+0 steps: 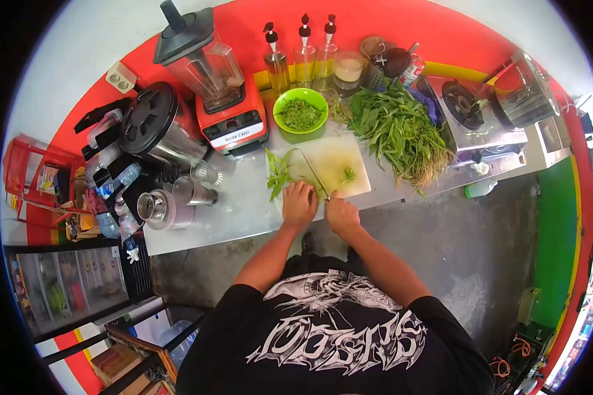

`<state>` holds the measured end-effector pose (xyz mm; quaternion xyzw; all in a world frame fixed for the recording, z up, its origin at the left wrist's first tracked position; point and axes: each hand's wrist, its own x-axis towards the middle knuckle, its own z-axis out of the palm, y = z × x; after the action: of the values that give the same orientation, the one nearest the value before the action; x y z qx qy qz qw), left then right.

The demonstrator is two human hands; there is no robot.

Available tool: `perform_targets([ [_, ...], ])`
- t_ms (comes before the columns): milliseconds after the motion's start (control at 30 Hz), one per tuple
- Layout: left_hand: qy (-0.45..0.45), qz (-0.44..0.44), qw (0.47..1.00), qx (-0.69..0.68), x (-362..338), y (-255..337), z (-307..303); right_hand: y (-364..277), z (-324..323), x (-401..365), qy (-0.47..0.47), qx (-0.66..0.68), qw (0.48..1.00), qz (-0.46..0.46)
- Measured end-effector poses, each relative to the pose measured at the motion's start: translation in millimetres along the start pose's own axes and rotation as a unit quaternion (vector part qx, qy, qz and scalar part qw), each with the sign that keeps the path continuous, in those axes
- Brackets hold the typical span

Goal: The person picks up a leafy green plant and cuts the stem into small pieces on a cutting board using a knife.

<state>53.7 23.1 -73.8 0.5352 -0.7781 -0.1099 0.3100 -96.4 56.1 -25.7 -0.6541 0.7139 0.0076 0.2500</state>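
Note:
My right hand (342, 213) is closed around the handle of a knife (315, 172), whose blade points away and to the left over the white cutting board (357, 153). My left hand (300, 203) presses on green leafy stems (281, 172) at the board's left side, fingers curled close to the blade. A small heap of chopped greens (348, 175) lies on the board to the right of the knife. Beyond the board, a lime-green bowl (302, 137) holds more chopped greens.
A large bunch of leafy greens with roots (398, 131) lies right of the board, beside a gas stove (471, 125). A red blender (230, 122) stands at the back left. Pump bottles (304, 59) line the wall. Metal cups (194, 192) stand on the left of the counter.

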Motion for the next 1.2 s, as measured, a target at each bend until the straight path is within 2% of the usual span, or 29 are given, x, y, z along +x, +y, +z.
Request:
perform_targets([
  [167, 0.002, -0.007, 1.000, -0.025, -4, 2, -3, -7, 0, -5, -0.001, -0.010, 1.000, 0.001],
  [267, 0.009, -0.010, 1.000, -0.020, -3, 1, -1, -8, 4, -9, -0.009, -0.009, 0.999, 0.031],
  [467, 0.006, -0.005, 1.000, -0.019, -3, 2, -3, -10, -5, -1, -0.015, -0.009, 1.000, -0.003],
  [567, 0.006, -0.011, 1.000, -0.020, -2, 2, -3, -11, 9, -3, -0.028, -0.008, 0.999, 0.027],
  [667, 0.018, -0.002, 0.999, -0.026, 0, 0, -2, -8, 10, 5, -0.013, -0.031, 0.999, 0.006],
  [733, 0.016, 0.005, 0.999, -0.030, -4, 0, -2, -5, 3, 10, -0.024, -0.037, 0.998, -0.046],
  [933, 0.014, -0.006, 0.999, -0.041, -2, -1, -3, -16, 9, -1, -0.024, -0.018, 0.999, 0.013],
  [1133, -0.003, -0.014, 0.999, -0.045, -3, 0, -4, -14, -9, 7, -0.063, -0.036, 0.997, -0.034],
  [1200, 0.008, -0.011, 0.999, -0.042, -2, 0, -2, -17, 0, -1, -0.055, -0.030, 0.998, -0.015],
])
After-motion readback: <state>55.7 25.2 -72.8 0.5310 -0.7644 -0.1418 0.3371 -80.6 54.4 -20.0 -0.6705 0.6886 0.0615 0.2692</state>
